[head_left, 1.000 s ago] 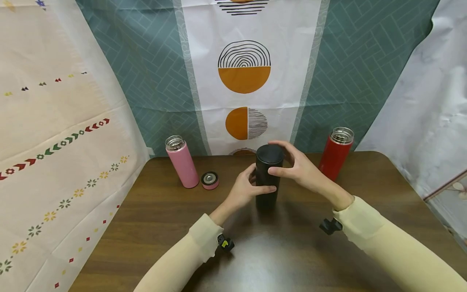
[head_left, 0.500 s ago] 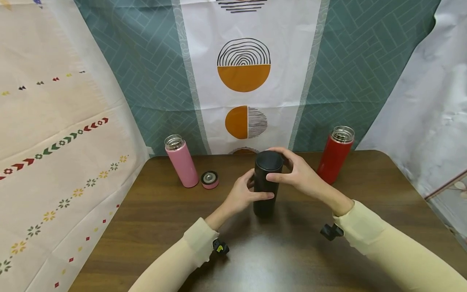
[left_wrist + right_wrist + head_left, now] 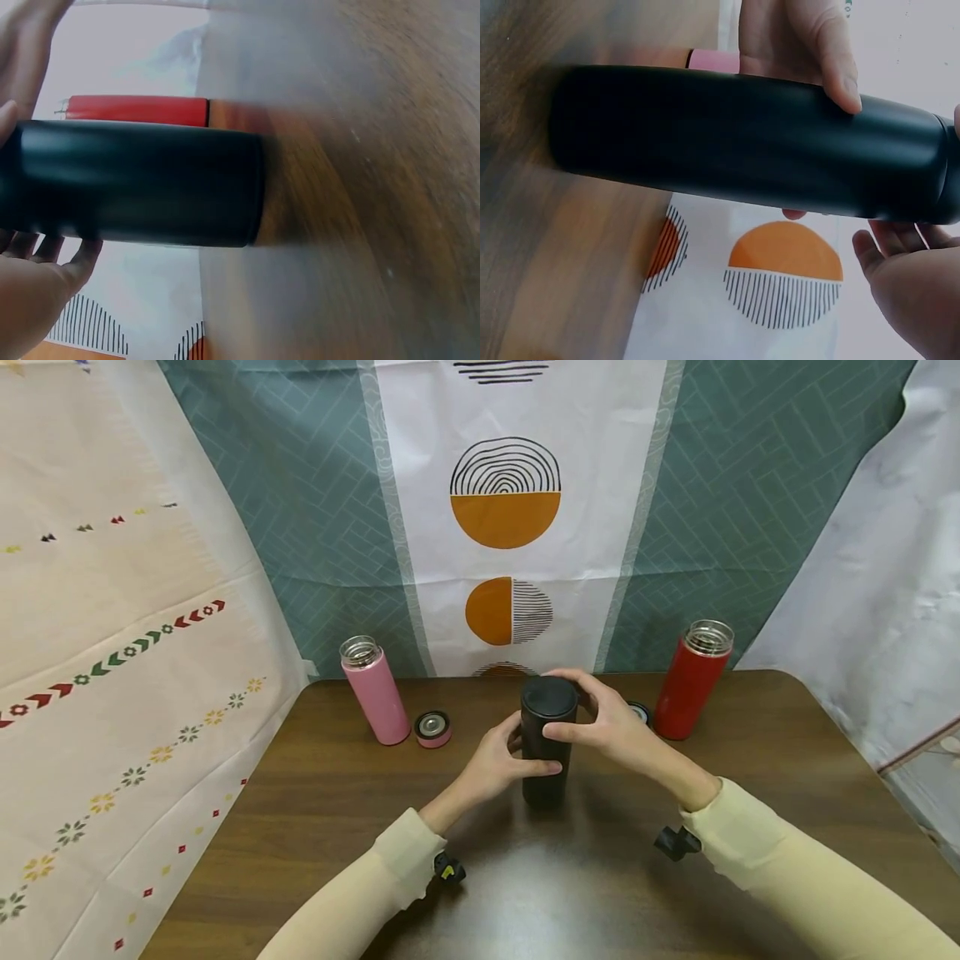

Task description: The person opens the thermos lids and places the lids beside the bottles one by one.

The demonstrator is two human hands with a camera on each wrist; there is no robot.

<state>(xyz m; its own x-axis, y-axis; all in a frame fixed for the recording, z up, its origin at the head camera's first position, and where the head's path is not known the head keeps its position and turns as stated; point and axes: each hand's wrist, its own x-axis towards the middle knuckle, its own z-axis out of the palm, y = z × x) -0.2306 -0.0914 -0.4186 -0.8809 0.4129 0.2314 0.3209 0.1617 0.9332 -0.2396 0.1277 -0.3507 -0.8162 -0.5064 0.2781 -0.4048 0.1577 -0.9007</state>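
Observation:
A tall black bottle [image 3: 545, 787] with its black lid [image 3: 550, 694] on is upright at the middle of the table, its base at or close to the wood. My left hand [image 3: 491, 767] grips the body from the left, thumb across the front. My right hand [image 3: 613, 723] holds the top around the lid, with the thumb in front and fingers behind. In the left wrist view the bottle [image 3: 142, 180] lies across the picture between both hands. The right wrist view shows the left thumb [image 3: 838, 64] pressed on the bottle's side.
An uncapped pink bottle [image 3: 378, 702] stands at the back left, its pink lid [image 3: 432, 729] beside it. An uncapped red bottle [image 3: 690, 692] stands at the back right. A partly hidden lid [image 3: 640, 712] lies left of it. Patterned cloth [image 3: 322, 527] hangs behind the table.
Both hands and the black bottle have come a little nearer to me, mostly in the first half second. The lid beside the red bottle now shows from behind my right hand.

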